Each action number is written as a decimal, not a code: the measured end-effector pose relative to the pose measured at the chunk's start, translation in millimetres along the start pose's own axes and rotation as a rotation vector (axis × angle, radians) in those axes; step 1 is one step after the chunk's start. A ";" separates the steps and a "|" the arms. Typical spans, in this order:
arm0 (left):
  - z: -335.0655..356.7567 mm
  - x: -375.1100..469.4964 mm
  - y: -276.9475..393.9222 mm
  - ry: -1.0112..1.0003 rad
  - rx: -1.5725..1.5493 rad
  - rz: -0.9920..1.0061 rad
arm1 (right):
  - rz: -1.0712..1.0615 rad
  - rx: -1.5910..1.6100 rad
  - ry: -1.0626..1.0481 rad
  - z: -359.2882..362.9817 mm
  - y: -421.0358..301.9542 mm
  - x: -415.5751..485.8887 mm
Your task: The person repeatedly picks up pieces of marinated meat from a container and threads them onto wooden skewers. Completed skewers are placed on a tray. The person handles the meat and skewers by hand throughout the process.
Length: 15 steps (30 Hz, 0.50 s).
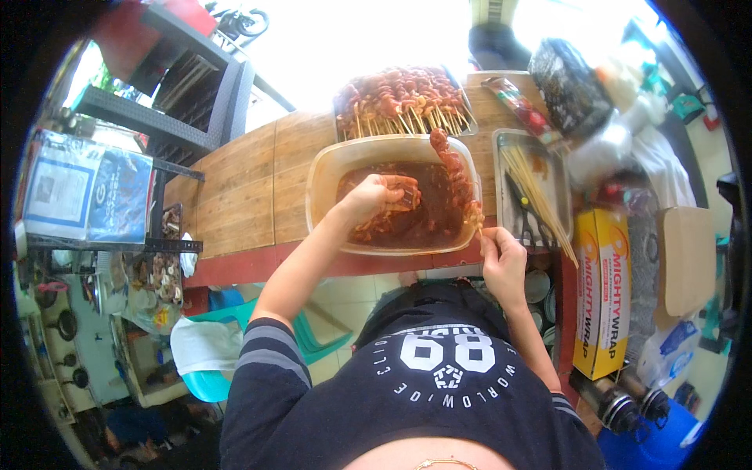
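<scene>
My right hand [505, 264] pinches the bare lower end of a bamboo skewer just outside the front right corner of a plastic tub. Red marinated meat [455, 173] is threaded along that skewer, which leans against the tub's right wall. The tub [322, 155] holds dark brown-red marinade [435, 220] with loose meat pieces in it. Over the marinade, my left hand [390, 194] has its fingers curled and wet with sauce. Something reddish shows at those fingers, but whether they grip a piece of meat is unclear.
Behind the tub, a tray is heaped with meat skewers [405, 97]. To the right, a metal tray [502, 141] holds bare bamboo skewers [534, 188] and black-handled scissors [526, 220]. A yellow food-wrap box [602, 294] lies farther right. A turquoise plastic chair [208, 382] stands below the wooden table [235, 194].
</scene>
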<state>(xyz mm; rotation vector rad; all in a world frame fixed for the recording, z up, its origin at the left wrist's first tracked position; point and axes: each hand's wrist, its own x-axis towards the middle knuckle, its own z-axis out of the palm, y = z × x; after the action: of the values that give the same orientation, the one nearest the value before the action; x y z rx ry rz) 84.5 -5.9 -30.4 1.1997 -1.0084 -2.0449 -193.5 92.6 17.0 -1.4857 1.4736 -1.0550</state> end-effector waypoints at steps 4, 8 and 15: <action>-8.2 -5.1 11.6 -0.130 -0.267 0.062 | -0.003 0.008 -0.032 0.4 -0.2 -2.2; -3.3 -10.9 22.0 -0.072 -0.267 0.074 | -0.014 -0.020 -0.068 2.0 -1.9 -4.0; -5.4 -10.8 44.0 0.105 0.136 0.168 | -0.129 -0.087 -0.185 11.1 -6.3 -2.9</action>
<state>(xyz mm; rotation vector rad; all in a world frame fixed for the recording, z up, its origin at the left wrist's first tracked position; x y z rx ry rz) 98.0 -24.1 9.2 1.2334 -1.1710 -1.7900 -180.9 95.3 18.9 -1.7103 1.3230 -0.9108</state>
